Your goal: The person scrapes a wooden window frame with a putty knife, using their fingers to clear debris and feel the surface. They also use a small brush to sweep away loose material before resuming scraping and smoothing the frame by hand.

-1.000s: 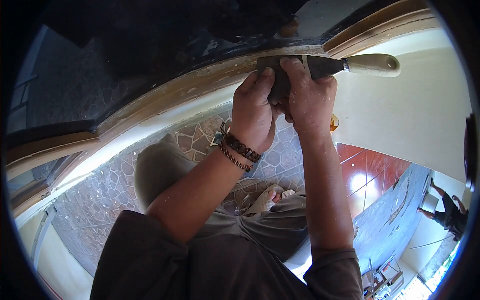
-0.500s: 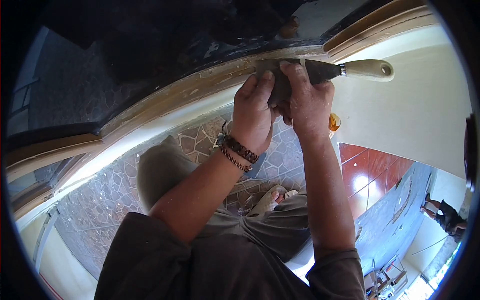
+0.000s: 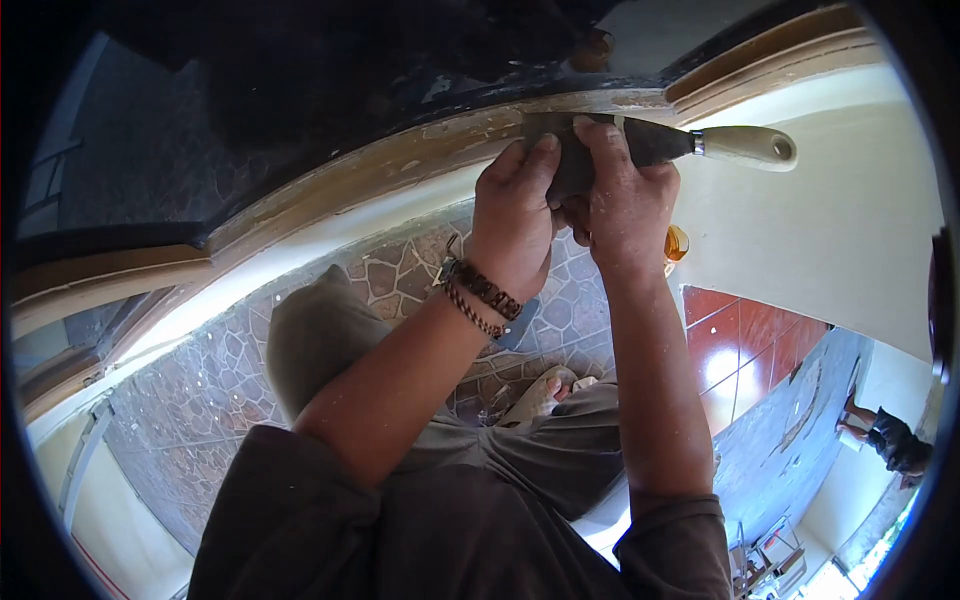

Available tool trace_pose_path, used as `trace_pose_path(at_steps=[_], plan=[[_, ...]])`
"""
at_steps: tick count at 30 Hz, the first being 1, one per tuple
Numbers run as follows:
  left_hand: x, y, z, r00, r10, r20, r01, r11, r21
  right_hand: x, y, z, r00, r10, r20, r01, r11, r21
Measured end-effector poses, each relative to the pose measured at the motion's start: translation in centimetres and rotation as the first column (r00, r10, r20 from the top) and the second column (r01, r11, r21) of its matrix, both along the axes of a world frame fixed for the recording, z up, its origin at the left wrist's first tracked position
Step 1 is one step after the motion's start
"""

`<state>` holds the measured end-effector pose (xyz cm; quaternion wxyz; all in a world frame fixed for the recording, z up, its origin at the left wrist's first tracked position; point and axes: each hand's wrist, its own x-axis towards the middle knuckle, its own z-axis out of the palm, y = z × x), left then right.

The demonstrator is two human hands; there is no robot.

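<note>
A putty knife with a wide dark blade (image 3: 655, 143) and a pale wooden handle (image 3: 745, 146) lies sideways in front of me, its handle pointing right. My left hand (image 3: 515, 215) pinches the blade's left end, thumb on top. Around the blade's middle, my right hand (image 3: 622, 195) is closed, fingers on its face and underneath. Neither hand holds the handle. Just behind the blade runs a worn wooden frame (image 3: 400, 165) with pale specks, beside dark glass (image 3: 300, 100). The fingertips under the blade are partly hidden.
Below are a stone-patterned floor (image 3: 200, 400) and red tiles (image 3: 740, 340). An amber glass object (image 3: 676, 244) is by the pale wall (image 3: 820, 220). Another person (image 3: 890, 440) is at the far right, above a wooden chair-like object (image 3: 775, 560). My knees and one foot show below my hands.
Both hands and the putty knife appear slightly further right in view, along with the frame. The grip looks the same. The person at the far right has shifted slightly.
</note>
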<state>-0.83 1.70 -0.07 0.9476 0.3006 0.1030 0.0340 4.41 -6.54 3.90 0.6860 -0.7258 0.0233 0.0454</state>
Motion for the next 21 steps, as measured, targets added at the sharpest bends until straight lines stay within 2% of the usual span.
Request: trace_pose_path(at_steps=[2,4,9,11,12,14,15,17,21], plan=[[0.1,-0.3,-0.3,0.998,0.046,-0.039,-0.045,0.999,0.018,0.0,0.0,-0.9,0.999,-0.001,0.039,0.001,1.000,-0.005],[0.0,-0.2,-0.2,0.993,0.086,-0.077,-0.083,0.996,0.037,-0.2,0.0,-1.2,0.992,0.064,0.109,-0.051,0.992,-0.119],[-0.9,0.3,0.3,0.981,0.138,-0.138,-0.139,0.990,0.005,-0.8,1.1,-1.3,0.982,0.042,0.182,-0.028,0.997,-0.078],[-0.8,0.3,0.5,0.991,0.095,-0.092,-0.094,0.996,0.011,-0.7,0.7,-0.5,0.997,0.080,0.021,-0.079,0.996,-0.030],[-0.7,0.2,0.5,0.997,0.061,-0.052,-0.060,0.998,0.018,-0.5,0.4,-0.1,0.997,0.074,0.024,-0.073,0.997,-0.035],[-0.2,-0.5,0.1,0.995,0.073,-0.066,-0.071,0.997,0.031,-0.3,-0.1,0.4,0.995,0.020,-0.100,-0.021,1.000,-0.010],[0.0,-0.7,0.2,0.993,0.086,-0.082,-0.082,0.995,0.049,-0.1,-0.1,0.2,0.994,0.023,-0.103,-0.025,1.000,-0.012],[0.0,-0.8,0.6,0.989,0.098,-0.112,-0.094,0.995,0.040,0.4,-0.1,-0.3,0.998,0.053,0.026,-0.051,0.997,-0.055],[-0.4,-0.3,0.3,0.988,0.123,-0.096,-0.124,0.992,0.004,0.0,0.8,0.1,0.997,0.063,0.047,-0.062,0.997,-0.035]])
